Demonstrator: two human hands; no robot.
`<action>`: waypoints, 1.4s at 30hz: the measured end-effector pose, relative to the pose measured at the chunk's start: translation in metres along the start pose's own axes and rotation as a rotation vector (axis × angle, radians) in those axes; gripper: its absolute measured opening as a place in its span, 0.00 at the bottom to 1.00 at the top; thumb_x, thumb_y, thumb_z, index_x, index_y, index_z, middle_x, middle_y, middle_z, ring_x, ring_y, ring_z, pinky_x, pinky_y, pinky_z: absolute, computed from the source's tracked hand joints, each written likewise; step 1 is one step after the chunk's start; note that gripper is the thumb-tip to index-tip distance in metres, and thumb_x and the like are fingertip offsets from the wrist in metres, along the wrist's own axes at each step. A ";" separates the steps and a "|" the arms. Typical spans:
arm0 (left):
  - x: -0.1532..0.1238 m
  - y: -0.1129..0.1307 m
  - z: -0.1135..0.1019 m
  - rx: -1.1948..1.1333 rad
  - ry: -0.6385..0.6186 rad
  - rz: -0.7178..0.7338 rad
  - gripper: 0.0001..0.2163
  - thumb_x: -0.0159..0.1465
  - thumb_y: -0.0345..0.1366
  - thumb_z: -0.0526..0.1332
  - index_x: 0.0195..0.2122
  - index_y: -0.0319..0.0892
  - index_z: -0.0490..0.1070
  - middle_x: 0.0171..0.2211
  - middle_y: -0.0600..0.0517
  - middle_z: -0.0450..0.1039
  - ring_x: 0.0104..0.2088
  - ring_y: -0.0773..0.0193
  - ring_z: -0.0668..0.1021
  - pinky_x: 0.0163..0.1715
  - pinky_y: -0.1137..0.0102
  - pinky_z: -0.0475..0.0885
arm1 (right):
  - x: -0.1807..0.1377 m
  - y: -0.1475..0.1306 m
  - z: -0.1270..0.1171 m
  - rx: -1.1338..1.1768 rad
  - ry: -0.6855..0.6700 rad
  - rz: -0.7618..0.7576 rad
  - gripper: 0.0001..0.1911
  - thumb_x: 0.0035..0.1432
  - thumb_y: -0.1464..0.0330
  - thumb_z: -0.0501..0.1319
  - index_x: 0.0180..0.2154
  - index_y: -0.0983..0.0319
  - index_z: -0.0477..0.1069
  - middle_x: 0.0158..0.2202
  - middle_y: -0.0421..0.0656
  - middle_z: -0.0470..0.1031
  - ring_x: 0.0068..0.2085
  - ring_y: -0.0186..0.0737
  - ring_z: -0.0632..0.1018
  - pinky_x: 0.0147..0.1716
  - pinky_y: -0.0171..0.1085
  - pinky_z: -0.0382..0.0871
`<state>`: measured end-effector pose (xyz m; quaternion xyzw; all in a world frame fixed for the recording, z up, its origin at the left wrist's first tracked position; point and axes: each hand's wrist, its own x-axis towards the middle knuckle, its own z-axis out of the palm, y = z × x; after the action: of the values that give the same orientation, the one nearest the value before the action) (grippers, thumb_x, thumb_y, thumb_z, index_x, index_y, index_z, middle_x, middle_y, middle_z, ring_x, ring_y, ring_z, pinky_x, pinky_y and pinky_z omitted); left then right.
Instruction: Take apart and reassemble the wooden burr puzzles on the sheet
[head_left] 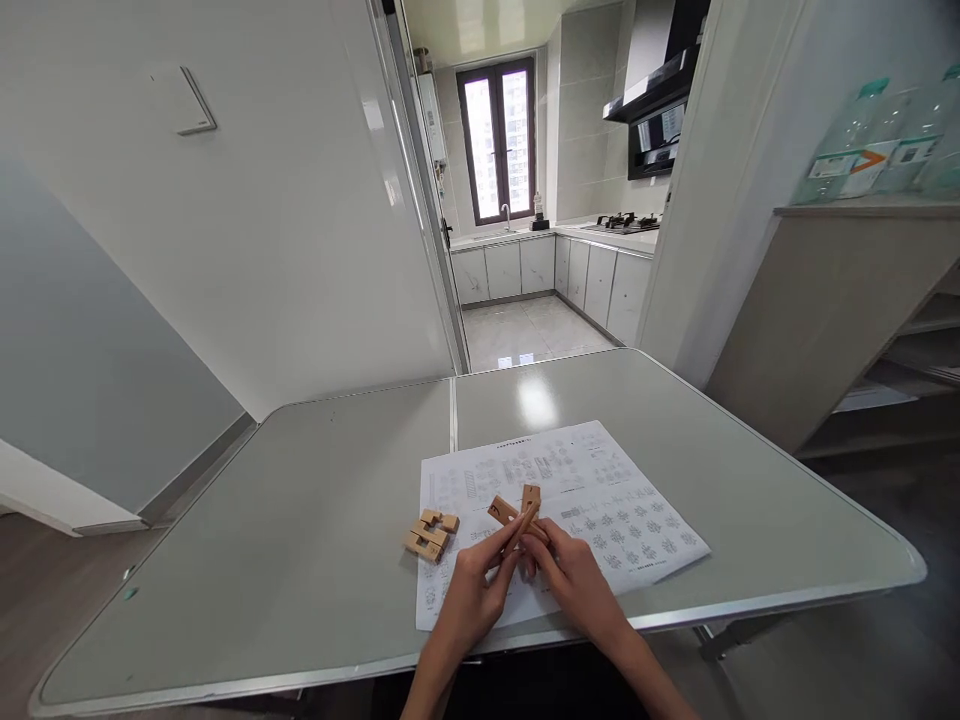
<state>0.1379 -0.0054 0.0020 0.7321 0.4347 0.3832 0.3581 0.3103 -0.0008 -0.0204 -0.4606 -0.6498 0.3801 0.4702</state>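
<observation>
Above a printed instruction sheet [645, 500], both of my hands are closed on a few crossed wooden puzzle pieces [532, 494]. My left hand [480, 590] pinches them from the left, its fingertips meeting those of my right hand [574, 575] at the crossing. Dark marks show on the ends of two pieces; the joint between them is hidden by my fingers. Left of my hands, several notched wooden puzzle pieces [427, 545] lie together, partly on the sheet's left edge and partly on the table.
The grey-green folding table [322, 560] has a metal rim and a seam. A white wall [285, 200] stands beyond its left side. At the right, plastic bottles [862, 150] rest on a cabinet [810, 300]. Past the doorway is a kitchen with a window [499, 140].
</observation>
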 end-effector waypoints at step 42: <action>0.003 -0.003 -0.002 0.072 0.040 0.057 0.18 0.74 0.35 0.57 0.64 0.49 0.70 0.57 0.46 0.78 0.54 0.52 0.81 0.55 0.61 0.75 | -0.001 -0.008 -0.002 0.078 -0.113 0.010 0.14 0.74 0.60 0.51 0.36 0.56 0.67 0.23 0.36 0.72 0.27 0.42 0.75 0.34 0.36 0.66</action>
<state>0.1362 -0.0014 0.0006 0.7486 0.4345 0.3919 0.3118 0.3101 -0.0036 -0.0125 -0.4232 -0.6575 0.4329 0.4486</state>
